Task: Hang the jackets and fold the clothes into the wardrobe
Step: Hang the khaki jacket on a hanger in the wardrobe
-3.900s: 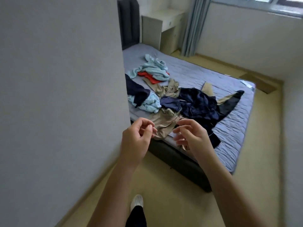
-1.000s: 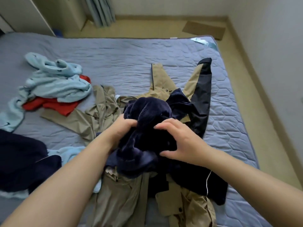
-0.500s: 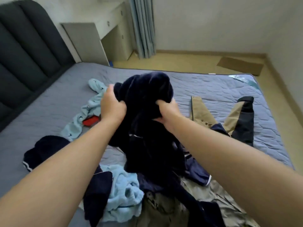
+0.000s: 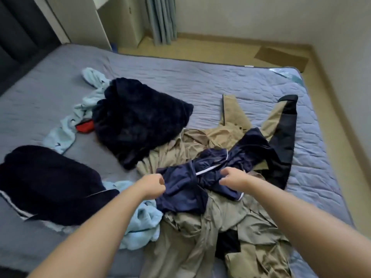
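Where tan clothes (image 4: pixel 192 227) pile by the bed's (image 4: pixel 180 77) near edge, left hand (image 4: pixel 152 187) and right hand (image 4: pixel 233 179) each have their grip clamped on the navy jacket (image 4: pixel 180 189).

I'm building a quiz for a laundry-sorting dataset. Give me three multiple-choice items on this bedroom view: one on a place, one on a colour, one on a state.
1. Where does the red garment lie?
A) in a wardrobe
B) on the bed, at the left edge of the dark fleece garment
C) in a drawer

2. What colour is the piping on the navy garment?
A) white
B) yellow
C) red

3. In what state is the dark fleece garment?
A) on a hanger
B) folded into a neat square
C) lying crumpled on the bed

Answers: 1 B, it peeks out between the fleece and the light blue garment. 2 A, a white line runs across its folds. 3 C, it sprawls unfolded on the quilt.
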Action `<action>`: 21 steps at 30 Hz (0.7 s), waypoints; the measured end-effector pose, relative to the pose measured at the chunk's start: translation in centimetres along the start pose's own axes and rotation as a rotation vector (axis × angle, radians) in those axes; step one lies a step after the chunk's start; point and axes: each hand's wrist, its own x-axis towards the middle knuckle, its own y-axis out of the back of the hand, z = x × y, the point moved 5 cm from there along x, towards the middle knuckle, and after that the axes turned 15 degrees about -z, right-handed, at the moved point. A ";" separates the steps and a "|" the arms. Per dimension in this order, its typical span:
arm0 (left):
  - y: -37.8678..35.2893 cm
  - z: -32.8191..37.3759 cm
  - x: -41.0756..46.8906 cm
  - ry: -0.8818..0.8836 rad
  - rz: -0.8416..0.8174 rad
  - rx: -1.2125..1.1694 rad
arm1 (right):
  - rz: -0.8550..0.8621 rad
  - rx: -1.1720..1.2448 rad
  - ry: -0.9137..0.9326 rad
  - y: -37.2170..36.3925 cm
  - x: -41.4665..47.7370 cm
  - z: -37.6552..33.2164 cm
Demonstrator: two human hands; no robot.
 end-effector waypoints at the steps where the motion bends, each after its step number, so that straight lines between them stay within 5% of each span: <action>1: -3.0 0.8 1.3 -0.017 -0.058 0.025 | -0.025 -0.049 -0.053 -1.5 0.5 2.8; 7: -13.3 4.9 7.5 -0.012 -0.128 0.047 | -0.135 -0.125 -0.164 -7.5 3.8 12.6; 15: -14.1 10.3 15.8 -0.064 0.306 0.001 | -0.029 -0.165 -0.062 -11.4 10.1 18.4; 21: -13.1 11.0 22.5 0.028 0.414 0.058 | -0.029 -0.162 0.059 -13.5 13.4 21.0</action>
